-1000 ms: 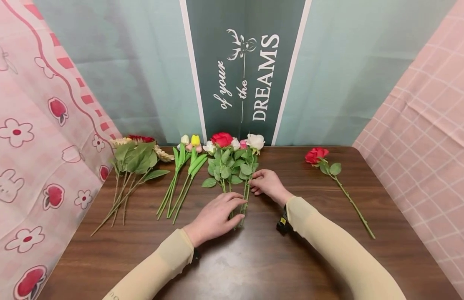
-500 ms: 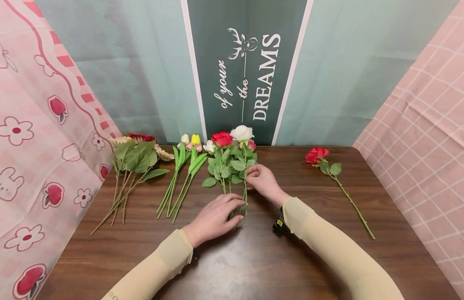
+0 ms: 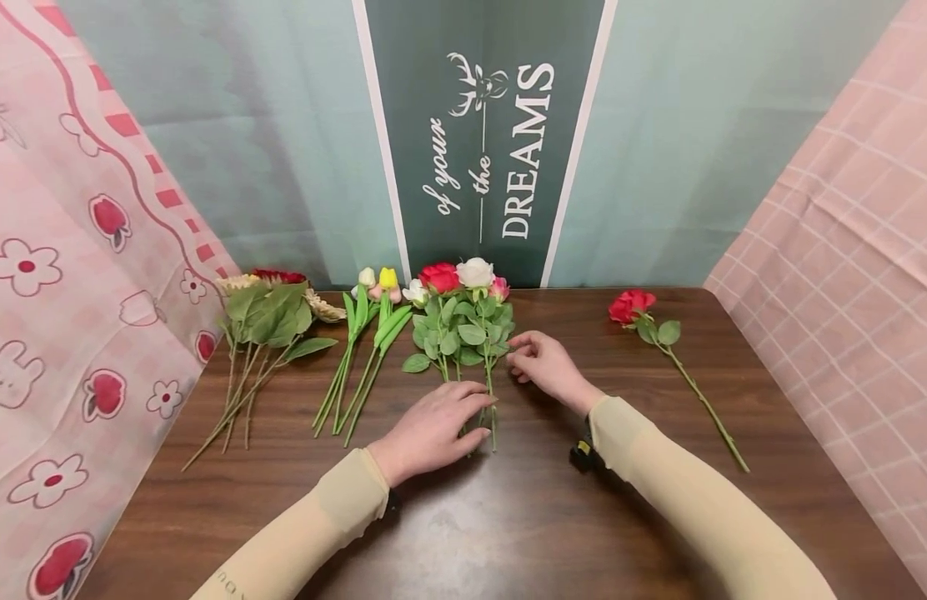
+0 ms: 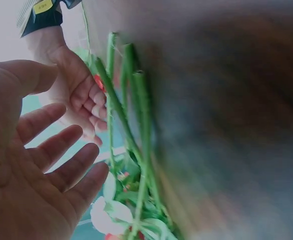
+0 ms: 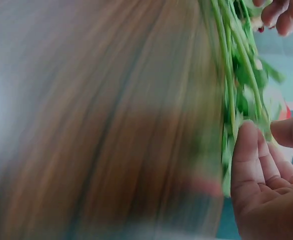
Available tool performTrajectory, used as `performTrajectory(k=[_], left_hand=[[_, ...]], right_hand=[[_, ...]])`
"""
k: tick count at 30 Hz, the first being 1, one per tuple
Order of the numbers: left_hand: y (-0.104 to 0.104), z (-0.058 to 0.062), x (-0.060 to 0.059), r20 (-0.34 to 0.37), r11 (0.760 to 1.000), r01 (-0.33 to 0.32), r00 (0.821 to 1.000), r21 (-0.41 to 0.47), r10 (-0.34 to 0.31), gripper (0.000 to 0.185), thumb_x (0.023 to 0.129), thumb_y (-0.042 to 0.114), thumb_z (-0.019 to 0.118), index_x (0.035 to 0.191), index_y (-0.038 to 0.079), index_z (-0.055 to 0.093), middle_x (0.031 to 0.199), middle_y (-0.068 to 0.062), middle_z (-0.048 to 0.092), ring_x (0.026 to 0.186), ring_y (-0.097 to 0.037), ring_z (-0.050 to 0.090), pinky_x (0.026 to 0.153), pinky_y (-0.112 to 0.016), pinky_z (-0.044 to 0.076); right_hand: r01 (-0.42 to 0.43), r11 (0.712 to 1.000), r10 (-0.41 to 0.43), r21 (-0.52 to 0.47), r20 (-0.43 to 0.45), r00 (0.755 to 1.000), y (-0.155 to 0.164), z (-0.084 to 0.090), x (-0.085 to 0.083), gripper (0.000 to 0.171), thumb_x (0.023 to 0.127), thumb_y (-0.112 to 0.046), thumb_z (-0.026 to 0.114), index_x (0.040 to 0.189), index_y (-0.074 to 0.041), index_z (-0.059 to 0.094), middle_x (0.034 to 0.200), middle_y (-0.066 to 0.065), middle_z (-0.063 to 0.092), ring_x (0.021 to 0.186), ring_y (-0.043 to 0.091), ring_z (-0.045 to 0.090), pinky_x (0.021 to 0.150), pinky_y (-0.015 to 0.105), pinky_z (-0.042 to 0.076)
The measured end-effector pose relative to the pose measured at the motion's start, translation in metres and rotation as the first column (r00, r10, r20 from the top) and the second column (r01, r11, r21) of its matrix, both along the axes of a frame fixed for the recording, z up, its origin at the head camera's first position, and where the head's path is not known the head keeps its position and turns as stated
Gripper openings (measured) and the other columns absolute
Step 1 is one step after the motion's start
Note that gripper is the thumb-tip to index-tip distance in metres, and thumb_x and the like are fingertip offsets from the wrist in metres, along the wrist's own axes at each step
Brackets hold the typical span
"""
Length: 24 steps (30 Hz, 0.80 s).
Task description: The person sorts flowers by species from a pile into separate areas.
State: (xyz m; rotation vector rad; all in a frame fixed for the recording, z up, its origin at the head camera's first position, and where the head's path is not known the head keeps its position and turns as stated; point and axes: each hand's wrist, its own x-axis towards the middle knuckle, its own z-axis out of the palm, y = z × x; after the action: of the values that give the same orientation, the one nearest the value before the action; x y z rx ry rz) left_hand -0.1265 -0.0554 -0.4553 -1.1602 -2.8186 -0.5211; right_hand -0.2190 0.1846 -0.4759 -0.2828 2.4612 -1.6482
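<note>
Your left hand [image 3: 433, 427] lies flat, fingers straight and together, on the lower stems of the bunch of artificial roses with red, white and pink heads [image 3: 463, 329], which rests on the dark brown wooden counter [image 3: 508, 517] at the middle of the head view, heads toward the back wall. The left wrist view shows what the head view hides: the palm [image 4: 31, 170] is spread, the fingers relaxed and not curled round anything, and the green stems [image 4: 129, 125] run just beside the fingertips. Your right hand [image 3: 544, 367] sits just right of the bunch beside its leaves; its grip is loosely curled and holds nothing. In the right wrist view the fingertips [image 5: 249, 150] lie right against the blurred green leaves [image 5: 241, 80], a closeness the head view does not settle. Both wrist views are heavily smeared, so the counter reads only as brown streaks.

Only the head view shows the rest. A single red rose on a long green stem [image 3: 662, 342] lies well apart at the right. Left of the bunch lie tulips with white, yellow and pink buds [image 3: 366, 333], and further left a leafy bundle of flowers [image 3: 264, 329]. Behind, at upper centre, hangs a dark green banner with white lettering [image 3: 482, 142].
</note>
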Motion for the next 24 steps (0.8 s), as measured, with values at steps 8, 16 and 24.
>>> performTrajectory(k=[8, 16, 24], left_hand=[[0.041, 0.015, -0.009, -0.086, 0.975, 0.159, 0.981, -0.154, -0.173, 0.061, 0.099, 0.039, 0.066, 0.152, 0.015, 0.050, 0.154, -0.009, 0.048, 0.142, -0.029, 0.043, 0.117, -0.043, 0.034], [0.102, 0.021, -0.015, -0.086, 0.921, 0.226, 0.960, -0.317, -0.265, 0.069, 0.100, 0.049, 0.061, 0.159, 0.021, 0.039, 0.162, -0.007, 0.038, 0.149, -0.030, 0.032, 0.121, -0.045, 0.027], [0.142, 0.020, -0.007, -0.043, 0.890, 0.248, 0.958, -0.382, -0.285, 0.068, 0.100, 0.053, 0.058, 0.160, 0.027, 0.038, 0.163, -0.001, 0.036, 0.149, -0.024, 0.032, 0.121, -0.041, 0.026]], right_hand=[[0.202, 0.892, -0.098, 0.404, -0.263, 0.960, 0.109, 0.009, 0.011, 0.020, 0.100, -0.017, 0.063, 0.110, -0.003, 0.072, 0.099, 0.014, 0.072, 0.082, 0.025, 0.061, 0.073, 0.038, 0.048], [0.294, 0.752, -0.196, 0.590, -0.227, 0.954, 0.210, 0.024, 0.024, 0.029, 0.099, -0.024, 0.061, 0.111, 0.003, 0.066, 0.107, 0.023, 0.069, 0.093, 0.037, 0.063, 0.080, 0.053, 0.049], [0.207, 0.711, -0.170, 0.673, -0.121, 0.978, 0.229, 0.020, 0.025, 0.037, 0.096, -0.028, 0.068, 0.109, 0.006, 0.065, 0.107, 0.024, 0.068, 0.092, 0.038, 0.064, 0.078, 0.054, 0.051]])
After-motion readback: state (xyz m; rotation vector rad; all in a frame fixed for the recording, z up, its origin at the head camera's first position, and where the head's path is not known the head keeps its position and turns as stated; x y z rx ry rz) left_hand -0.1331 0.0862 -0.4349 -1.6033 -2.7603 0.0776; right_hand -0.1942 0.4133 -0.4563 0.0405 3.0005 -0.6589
